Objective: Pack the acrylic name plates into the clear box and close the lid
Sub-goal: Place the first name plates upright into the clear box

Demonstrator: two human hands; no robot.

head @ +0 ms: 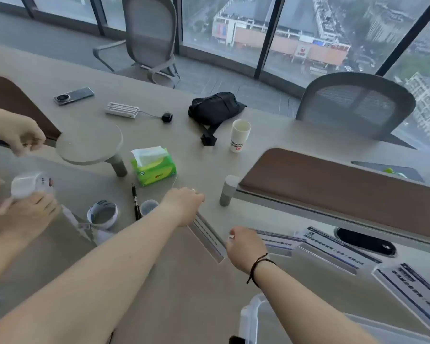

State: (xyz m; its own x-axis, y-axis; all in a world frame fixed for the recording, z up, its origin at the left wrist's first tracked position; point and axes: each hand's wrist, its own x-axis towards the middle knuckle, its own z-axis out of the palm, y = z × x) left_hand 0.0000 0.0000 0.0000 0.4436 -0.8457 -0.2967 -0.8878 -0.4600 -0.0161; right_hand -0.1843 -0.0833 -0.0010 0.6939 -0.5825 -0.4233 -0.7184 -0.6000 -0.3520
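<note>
On the desk [174, 289], left hand [184, 207] and right hand [243, 247] each pinch an end of one name plate [206, 235]; clear box [256, 319] nearest the camera.

Clear box [252, 316] cut off by bottom edge; name-plate [207, 234] print blurred.

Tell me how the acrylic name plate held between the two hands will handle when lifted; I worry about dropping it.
The name plate looks stiff: it spans between the left hand and right hand without sagging. Its clear, glossy faces suggest it may be slippery, so gripping both ends seems wise. Being long and thin, it probably feels light, though the edges could chip if dropped on the table.
</note>
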